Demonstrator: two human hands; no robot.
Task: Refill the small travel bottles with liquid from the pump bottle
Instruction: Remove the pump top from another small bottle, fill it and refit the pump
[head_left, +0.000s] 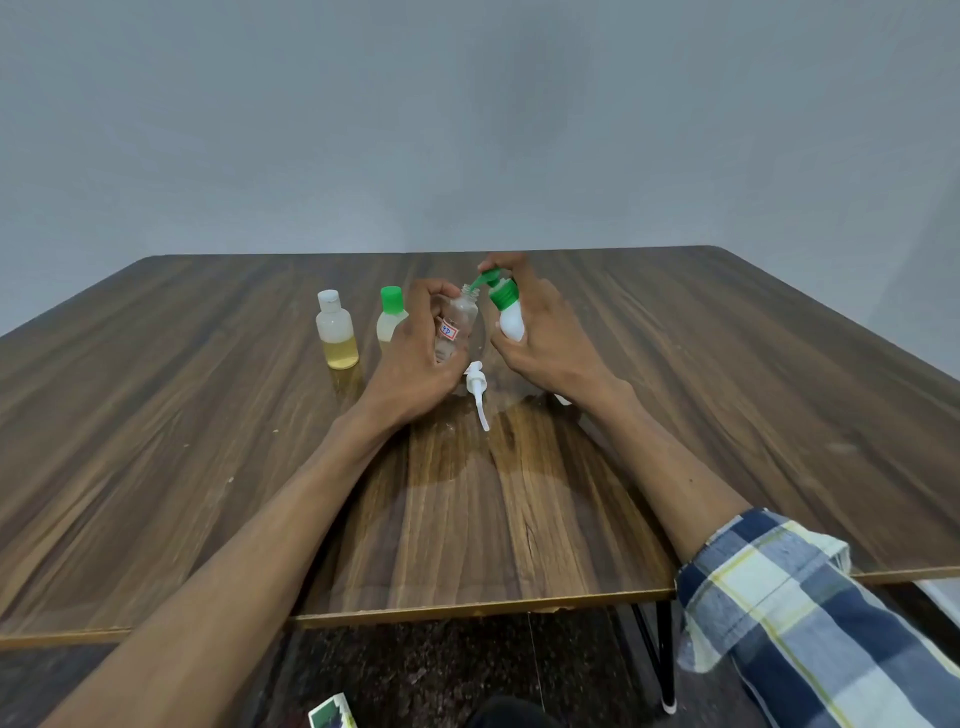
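Here, a small clear plastic travel bottle (458, 325) with a red-marked label is gripped by the curled fingers of the left hand (415, 358) and held uncapped, tilted toward the right. A white pump bottle with a green pump head (506, 306) is clasped in the right hand (540, 338), its green spout set at the clear bottle's open mouth. On the dark wood-grain table (208, 441), a white pump dispenser top with a dip tube (477, 392) is laid between the wrists. To the left, a white-capped bottle of yellow liquid (336, 338) and a green-capped small bottle (390, 317) are stood upright.
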